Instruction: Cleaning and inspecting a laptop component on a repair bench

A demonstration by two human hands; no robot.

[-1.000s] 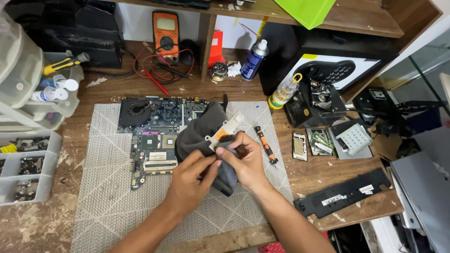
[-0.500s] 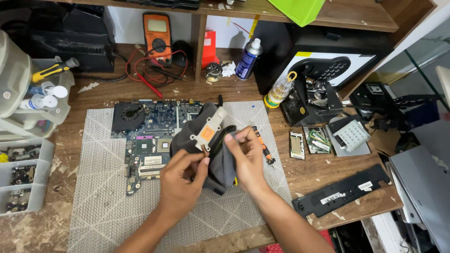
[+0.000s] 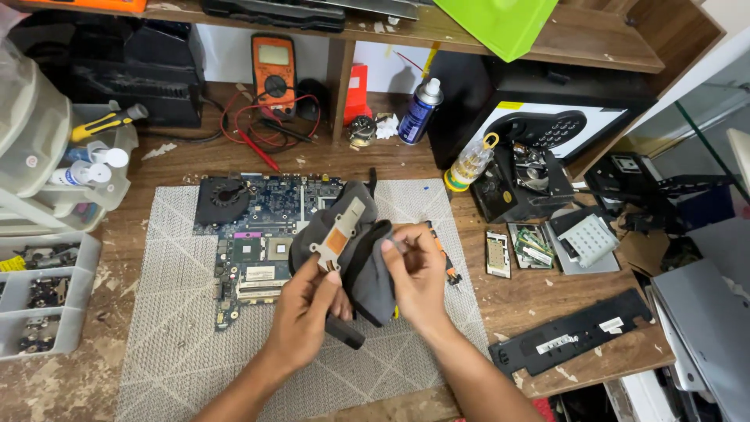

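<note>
A wooden counter carries a grey patterned mat, and on the mat's upper part lies a blue laptop circuit board with a round black fan at its left corner. Above the mat's middle, both hands are raised with a dark grey cloth bunched between them. The left hand is clamped on a flat metal heat-sink piece, its copper patch facing up, wrapped in the cloth. The right hand is pinched shut on a fold of the same cloth, just beside the metal piece. A black plastic strip lies near the counter's right edge.
</note>
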